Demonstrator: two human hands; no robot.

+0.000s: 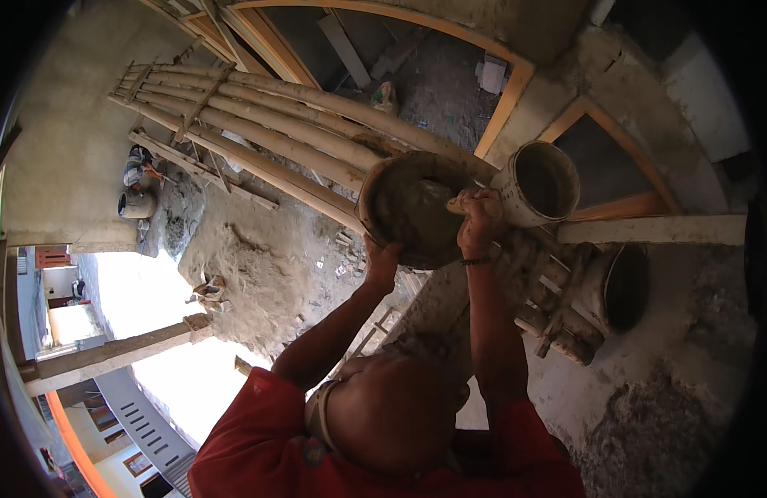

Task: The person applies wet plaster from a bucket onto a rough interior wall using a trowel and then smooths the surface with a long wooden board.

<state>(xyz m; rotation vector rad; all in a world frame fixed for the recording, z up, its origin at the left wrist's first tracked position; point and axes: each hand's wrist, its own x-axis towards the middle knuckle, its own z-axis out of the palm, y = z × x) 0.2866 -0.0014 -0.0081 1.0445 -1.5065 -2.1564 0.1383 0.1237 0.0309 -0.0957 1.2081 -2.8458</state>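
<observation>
A round basin [368,203] with wet grey mortar [404,212] inside rests at the near end of bamboo poles. My left hand [382,264] grips its near left rim, thumb on top and the other fingers mostly hidden. Over the basin's right side, my right hand [481,220] is closed around the pale handle of what looks like a trowel [456,205]. Its blade blends into the mortar and cannot be made out clearly. Just beyond that hand stands a whitish bucket [508,195], smeared with mortar and close to the basin's right edge.
Bamboo poles [292,149] lashed into a platform run to the far left. Sandy rubble [251,257] covers the ground below. A dark round container [624,286] stands at the right. Another person [139,166] is low at the far left beside a bucket [137,204].
</observation>
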